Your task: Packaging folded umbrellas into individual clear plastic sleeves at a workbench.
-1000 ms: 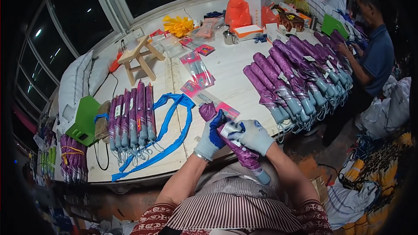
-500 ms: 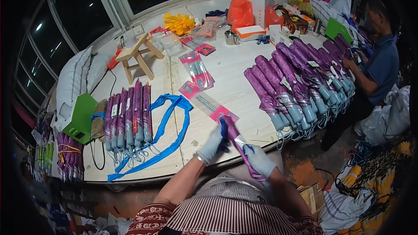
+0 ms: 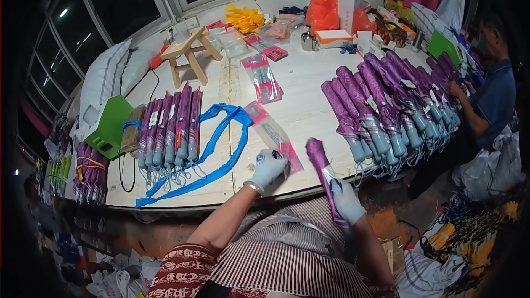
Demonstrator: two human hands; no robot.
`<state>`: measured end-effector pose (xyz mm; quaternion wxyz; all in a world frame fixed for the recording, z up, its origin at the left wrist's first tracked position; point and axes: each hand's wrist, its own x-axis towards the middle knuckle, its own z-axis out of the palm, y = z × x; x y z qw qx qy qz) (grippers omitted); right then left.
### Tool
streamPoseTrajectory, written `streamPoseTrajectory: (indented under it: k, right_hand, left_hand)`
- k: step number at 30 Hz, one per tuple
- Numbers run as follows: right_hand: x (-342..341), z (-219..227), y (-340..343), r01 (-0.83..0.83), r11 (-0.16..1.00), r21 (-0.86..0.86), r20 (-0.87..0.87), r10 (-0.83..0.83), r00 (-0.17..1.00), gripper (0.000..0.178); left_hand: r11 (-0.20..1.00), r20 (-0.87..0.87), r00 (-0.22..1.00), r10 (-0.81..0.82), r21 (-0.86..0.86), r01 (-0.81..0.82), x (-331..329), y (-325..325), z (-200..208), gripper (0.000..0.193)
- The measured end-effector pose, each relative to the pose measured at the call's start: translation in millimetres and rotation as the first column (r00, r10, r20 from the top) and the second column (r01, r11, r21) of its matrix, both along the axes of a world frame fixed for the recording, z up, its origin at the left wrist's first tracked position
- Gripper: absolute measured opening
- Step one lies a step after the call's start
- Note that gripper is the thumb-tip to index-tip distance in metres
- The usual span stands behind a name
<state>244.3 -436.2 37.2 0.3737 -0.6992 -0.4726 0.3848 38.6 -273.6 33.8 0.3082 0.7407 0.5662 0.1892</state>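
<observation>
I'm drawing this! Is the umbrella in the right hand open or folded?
Folded: the purple umbrella is a slim, narrow roll, gripped in the right hand.

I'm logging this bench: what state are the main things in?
Umbrella: furled, tilted
Right hand: gripping umbrella
Sleeve: looks flat
Left hand: at sleeve, grip unclear
Right umbrellas: furled, heaped
Left umbrellas: furled, side by side
Stool: upright
Blue strip: loosely looped
Bundle: tied
</observation>
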Motion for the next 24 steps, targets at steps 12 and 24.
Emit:
streamPoseTrajectory:
  k: [12, 24]
  right_hand:
    - [-32.1, 36.7, 17.2, -0.157, 0.958, -0.238, 0.59, 0.272, 0.761, 0.038]
    - [-52.4, 53.2, -20.0, 0.07, 0.997, -0.023, 0.478, -0.051, 0.877, 0.027]
  left_hand:
    - [0.524, 0.625, 0.306, 0.718, -0.775, 0.353, -15.0, -45.3, -15.5, 0.021]
    - [0.696, 0.729, -0.205, 0.653, -0.472, 0.541, 31.9, 16.7, -8.8, 0.037]
